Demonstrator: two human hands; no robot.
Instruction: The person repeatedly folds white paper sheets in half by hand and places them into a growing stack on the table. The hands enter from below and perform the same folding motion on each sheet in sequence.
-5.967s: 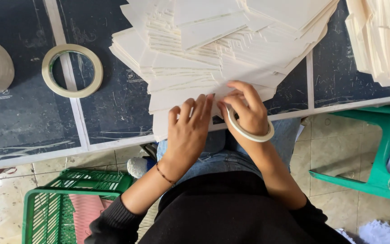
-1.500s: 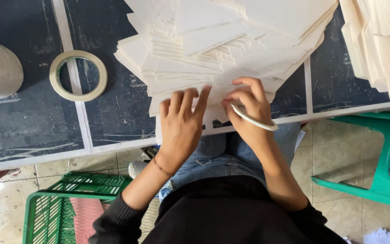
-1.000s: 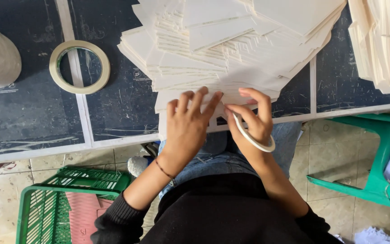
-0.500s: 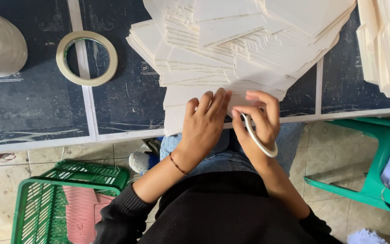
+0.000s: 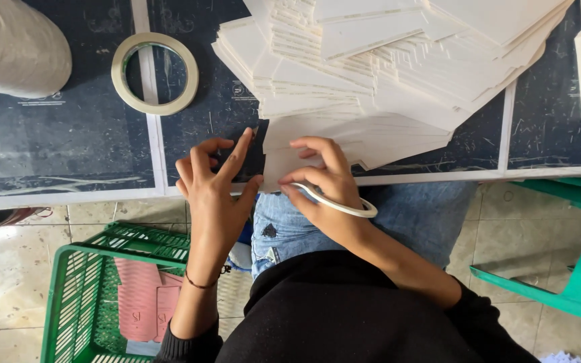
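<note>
At mid-frame, both hands, left hand (image 5: 215,187) and tape-ringed right hand (image 5: 324,185), pinch the bottom card (image 5: 284,165), seemingly light and stiff, best held by edges.

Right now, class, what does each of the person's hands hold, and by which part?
The right hand has a thin tape roll looped over it, fingers on the lowest card. The left hand pinches that card's left edge.
</note>
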